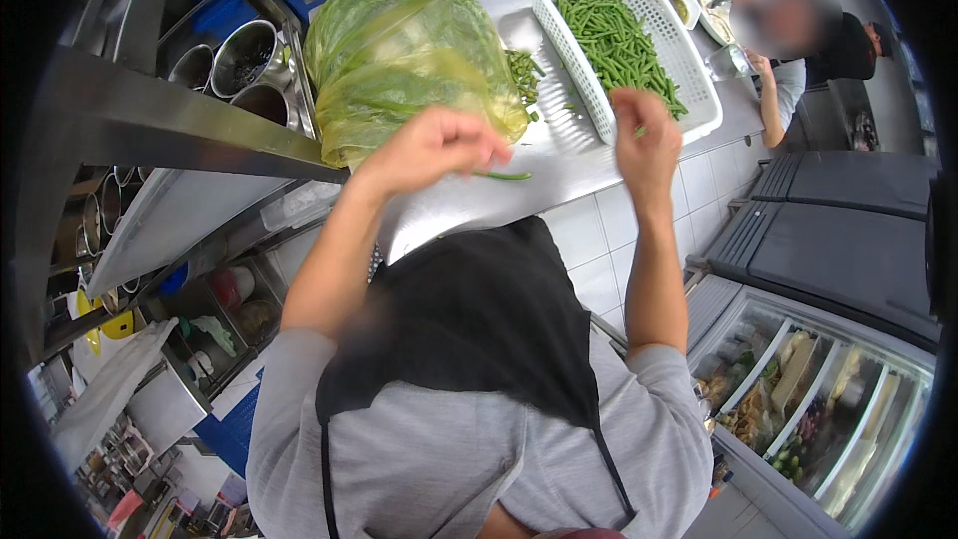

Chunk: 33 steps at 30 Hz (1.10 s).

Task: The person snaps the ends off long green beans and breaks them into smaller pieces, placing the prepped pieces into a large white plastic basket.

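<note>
My left hand (447,144) is over the steel table beside a yellow-green plastic bag (404,45), its fingers bent and blurred. One green bean (509,176) shows just below those fingertips; whether they touch it cannot be made out. At the near end of a white perforated plastic basket (587,82) is my right hand (648,127), fingers curled. A speck of green shows by its fingers, too blurred to tell if it is held. Cut green beans (610,41) fill much of the basket. Short bean pieces (524,75) lie between bag and basket.
A steel shelf post and rail (202,120) run along the left, with metal containers (247,60) behind. At the far right, another person's hand (760,64) is by a clear container (727,62). White dishes (711,11) stand past the basket. A glass-topped chest (816,404) is at lower right.
</note>
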Each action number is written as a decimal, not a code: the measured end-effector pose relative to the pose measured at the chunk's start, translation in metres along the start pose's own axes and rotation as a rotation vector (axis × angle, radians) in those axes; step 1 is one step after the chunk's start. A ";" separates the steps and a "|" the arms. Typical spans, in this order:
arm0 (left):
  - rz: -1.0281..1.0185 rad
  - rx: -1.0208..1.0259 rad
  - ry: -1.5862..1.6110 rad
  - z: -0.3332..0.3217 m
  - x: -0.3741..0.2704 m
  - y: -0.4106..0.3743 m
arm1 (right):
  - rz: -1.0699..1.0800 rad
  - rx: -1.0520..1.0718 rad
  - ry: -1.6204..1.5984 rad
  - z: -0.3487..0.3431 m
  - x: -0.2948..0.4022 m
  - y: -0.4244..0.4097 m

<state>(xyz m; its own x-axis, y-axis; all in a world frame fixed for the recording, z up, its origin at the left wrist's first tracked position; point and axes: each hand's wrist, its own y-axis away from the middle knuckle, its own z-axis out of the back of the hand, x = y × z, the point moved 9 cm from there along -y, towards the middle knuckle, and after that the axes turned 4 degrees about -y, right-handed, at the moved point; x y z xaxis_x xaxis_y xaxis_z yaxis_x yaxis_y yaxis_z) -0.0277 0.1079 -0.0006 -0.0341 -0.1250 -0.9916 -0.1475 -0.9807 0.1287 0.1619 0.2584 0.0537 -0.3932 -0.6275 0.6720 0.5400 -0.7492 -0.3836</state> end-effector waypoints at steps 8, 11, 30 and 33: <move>-0.017 -0.465 -0.759 0.044 -0.022 0.039 | 0.191 0.381 -0.072 -0.125 0.054 0.053; -0.146 -0.646 -0.706 0.064 -0.049 0.040 | 0.210 0.153 -0.053 -0.116 0.058 0.019; -0.322 -0.903 -0.425 0.078 -0.026 0.077 | 0.214 0.243 -0.032 -0.159 0.082 -0.012; -0.361 -0.854 -0.585 0.067 -0.031 0.078 | 0.037 0.405 -0.378 -0.137 0.097 0.001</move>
<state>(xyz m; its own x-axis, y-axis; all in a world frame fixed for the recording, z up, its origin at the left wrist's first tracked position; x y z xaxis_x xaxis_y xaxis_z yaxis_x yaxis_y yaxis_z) -0.1045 0.0454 0.0407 -0.6240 0.0602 -0.7791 0.4826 -0.7545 -0.4448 0.0227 0.1684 0.0319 -0.1141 -0.4763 0.8719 0.8208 -0.5397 -0.1874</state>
